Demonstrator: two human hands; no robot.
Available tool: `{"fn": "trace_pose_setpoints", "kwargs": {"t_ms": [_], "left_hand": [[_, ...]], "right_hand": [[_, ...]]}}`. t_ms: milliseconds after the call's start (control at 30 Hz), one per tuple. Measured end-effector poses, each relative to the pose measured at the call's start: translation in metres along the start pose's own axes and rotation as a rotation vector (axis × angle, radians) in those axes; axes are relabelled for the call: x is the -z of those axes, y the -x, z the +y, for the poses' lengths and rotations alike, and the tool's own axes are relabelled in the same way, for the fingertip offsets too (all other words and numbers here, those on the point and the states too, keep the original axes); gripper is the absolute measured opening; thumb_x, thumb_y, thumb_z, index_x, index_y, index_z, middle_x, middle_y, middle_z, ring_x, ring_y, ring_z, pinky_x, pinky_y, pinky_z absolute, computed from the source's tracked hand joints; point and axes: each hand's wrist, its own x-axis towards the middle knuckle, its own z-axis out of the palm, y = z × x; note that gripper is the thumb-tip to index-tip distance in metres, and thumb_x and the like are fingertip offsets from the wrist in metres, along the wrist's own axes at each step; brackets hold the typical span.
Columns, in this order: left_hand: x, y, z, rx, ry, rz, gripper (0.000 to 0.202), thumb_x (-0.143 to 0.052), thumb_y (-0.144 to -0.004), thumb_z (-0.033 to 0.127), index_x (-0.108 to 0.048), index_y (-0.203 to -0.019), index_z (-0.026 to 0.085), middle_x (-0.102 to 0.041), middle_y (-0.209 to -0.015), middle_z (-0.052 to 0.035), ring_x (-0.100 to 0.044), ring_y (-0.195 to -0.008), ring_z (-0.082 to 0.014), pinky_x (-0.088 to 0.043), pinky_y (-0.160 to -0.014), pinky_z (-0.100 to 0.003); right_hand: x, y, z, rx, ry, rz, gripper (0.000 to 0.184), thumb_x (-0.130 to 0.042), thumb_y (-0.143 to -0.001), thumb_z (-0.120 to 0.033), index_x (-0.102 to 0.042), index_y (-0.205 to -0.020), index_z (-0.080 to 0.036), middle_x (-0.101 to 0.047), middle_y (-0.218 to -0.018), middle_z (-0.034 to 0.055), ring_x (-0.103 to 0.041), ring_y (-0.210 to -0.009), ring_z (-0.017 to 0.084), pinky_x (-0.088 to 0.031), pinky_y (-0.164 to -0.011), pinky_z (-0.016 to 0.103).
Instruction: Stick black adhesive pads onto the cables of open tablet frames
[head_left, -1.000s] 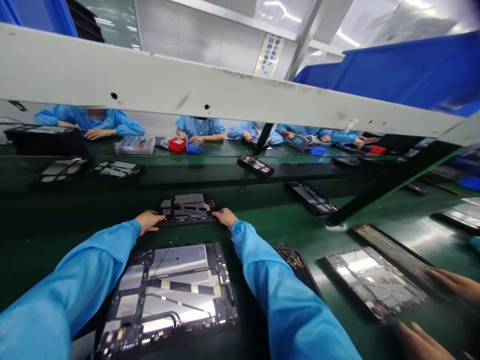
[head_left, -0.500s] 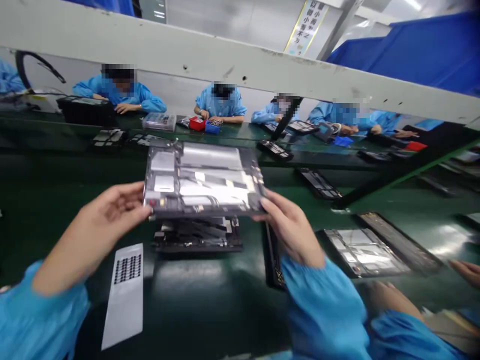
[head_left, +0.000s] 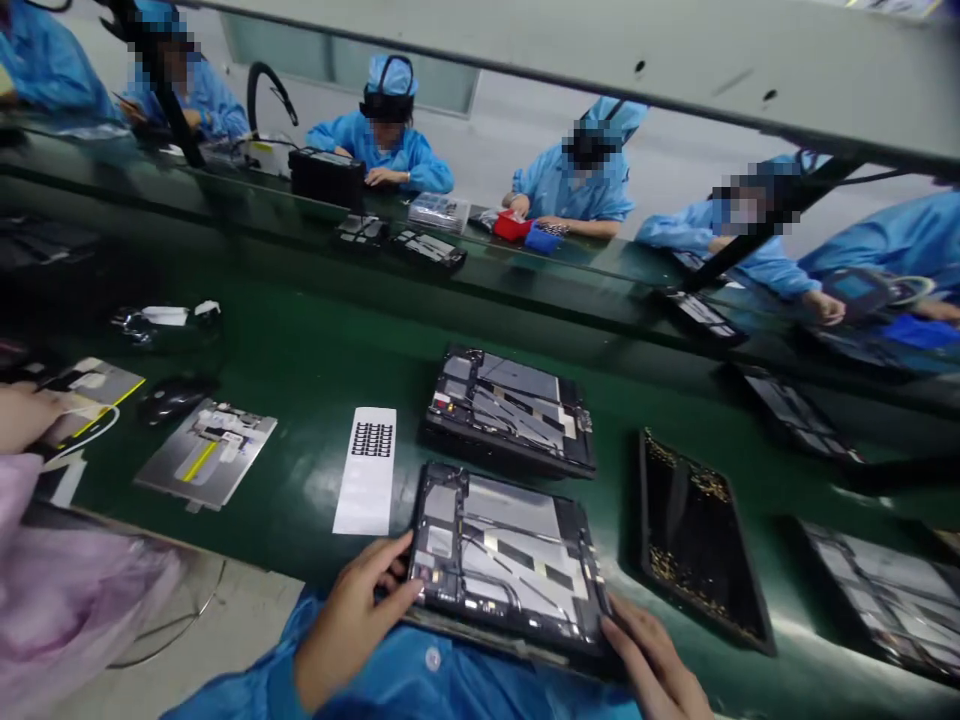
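An opened tablet [head_left: 517,545], its silver battery plates, ribbon cables and boards bare, lies face up at the table's near edge, slightly tilted. My left hand [head_left: 356,610] grips its left corner, thumb along the near side and fingers round the edge. At the lower right corner, my right hand [head_left: 652,655] holds on with the thumb at the rim; its other fingers are partly hidden. Just behind sits a stack of similar opened tablets [head_left: 510,400]. Left of the held tablet is a white sheet [head_left: 365,495] bearing rows of small black stickers.
To the right lies a black panel [head_left: 694,545] with gold-coloured bits along its ends, beyond it another opened tablet [head_left: 892,590]. On the left are a silver panel with yellow tape [head_left: 206,455] and a neighbour's hand [head_left: 30,415]. Co-workers in blue sit across the bench.
The tablet has come down from mid-air above the stack to the near edge, both hands still on it. The view has swung left and downward, showing the neighbour's place.
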Motion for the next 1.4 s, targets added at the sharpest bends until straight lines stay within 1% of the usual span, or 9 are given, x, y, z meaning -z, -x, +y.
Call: {"fn": "trace_pose_setpoints", "kwargs": {"t_ms": [167,400,533,833,967,1133,1233,1333,1400], "left_hand": [[0.042,-0.041,0.009,-0.253,-0.353,0.094,0.033,-0.048,-0.099,0.039,-0.072,-0.117,0.027,-0.066,-0.132,-0.0071,-0.066,-0.116,-0.0223,-0.054,-0.105,-0.038],[0.083,-0.114,-0.019,-0.412,-0.765,0.076,0.064,-0.051,-0.098,0.040,-0.032,-0.156,0.020,-0.044,-0.158,-0.0101,-0.038,-0.149,-0.0260,-0.021,-0.126,-0.052],[0.080,-0.118,-0.029,-0.408,-0.779,0.079,0.068,-0.051,-0.097,0.041,-0.028,-0.157,0.019,-0.043,-0.158,-0.0110,-0.038,-0.149,-0.0242,-0.019,-0.127,-0.048],[0.080,-0.118,-0.024,-0.419,-0.835,0.076,0.067,-0.046,-0.098,0.043,-0.028,-0.157,0.015,-0.042,-0.159,-0.0123,-0.036,-0.149,-0.0244,-0.019,-0.126,-0.047],[0.082,-0.121,-0.022,-0.440,-0.870,0.061,0.069,-0.041,-0.099,0.049,-0.026,-0.157,0.015,-0.041,-0.159,-0.0136,-0.037,-0.149,-0.0273,-0.021,-0.125,-0.050],[0.088,-0.127,-0.025,-0.492,-0.849,0.074,0.070,-0.038,-0.099,0.056,-0.025,-0.158,0.019,-0.042,-0.159,-0.0118,-0.039,-0.147,-0.0306,-0.024,-0.124,-0.053],[0.084,-0.117,-0.015,-0.540,-0.789,0.157,0.062,-0.041,-0.101,0.052,-0.032,-0.154,0.022,-0.036,-0.162,-0.0100,-0.033,-0.150,-0.0326,-0.023,-0.124,-0.057],[0.058,-0.090,0.004,-0.650,-0.704,0.218,0.047,-0.053,-0.098,0.050,-0.051,-0.139,0.026,-0.049,-0.153,-0.0061,-0.035,-0.149,-0.0315,-0.020,-0.125,-0.058],[0.028,-0.069,0.015,-0.743,-0.666,0.122,0.041,-0.059,-0.096,0.048,-0.056,-0.130,0.027,-0.061,-0.140,-0.0039,-0.044,-0.143,-0.0288,-0.021,-0.125,-0.057]], "right_hand": [[-0.010,-0.047,-0.059,0.153,0.122,0.089,0.041,-0.059,-0.092,-0.060,-0.074,-0.102,-0.023,-0.066,-0.099,0.0106,-0.066,-0.092,0.029,-0.055,-0.082,0.043],[-0.124,-0.119,-0.207,0.492,-0.071,-0.556,0.009,-0.055,-0.099,-0.020,-0.064,-0.099,-0.022,-0.063,-0.094,0.0047,-0.063,-0.090,0.020,-0.052,-0.079,0.030],[-0.177,-0.149,-0.223,0.552,0.235,-0.592,0.007,-0.063,-0.094,-0.012,-0.064,-0.098,-0.018,-0.065,-0.098,0.0048,-0.063,-0.092,0.020,-0.051,-0.083,0.030],[-0.198,-0.160,-0.226,0.651,0.371,-0.667,0.020,-0.046,-0.102,-0.012,-0.065,-0.107,-0.009,-0.066,-0.103,0.0145,-0.060,-0.094,0.024,-0.049,-0.088,0.037],[-0.175,-0.167,-0.229,0.655,0.293,-0.682,0.018,-0.045,-0.104,-0.017,-0.062,-0.105,-0.011,-0.065,-0.101,0.0124,-0.059,-0.095,0.024,-0.049,-0.089,0.038],[-0.069,-0.131,-0.206,0.571,-0.212,-0.426,0.009,-0.044,-0.105,-0.020,-0.052,-0.100,-0.020,-0.056,-0.096,0.0058,-0.055,-0.094,0.020,-0.049,-0.085,0.036],[-0.023,-0.081,-0.171,0.405,-0.178,-0.363,0.009,-0.047,-0.102,-0.014,-0.052,-0.103,-0.022,-0.054,-0.103,0.0071,-0.055,-0.102,0.021,-0.050,-0.089,0.036],[-0.017,-0.031,-0.136,0.327,-0.058,-0.367,0.013,-0.049,-0.100,-0.010,-0.053,-0.106,-0.021,-0.055,-0.117,0.0112,-0.054,-0.115,0.022,-0.050,-0.096,0.038],[-0.025,-0.008,-0.124,0.318,0.002,-0.342,0.013,-0.049,-0.100,-0.009,-0.054,-0.107,-0.020,-0.055,-0.120,0.0131,-0.054,-0.117,0.023,-0.050,-0.097,0.039]]}}
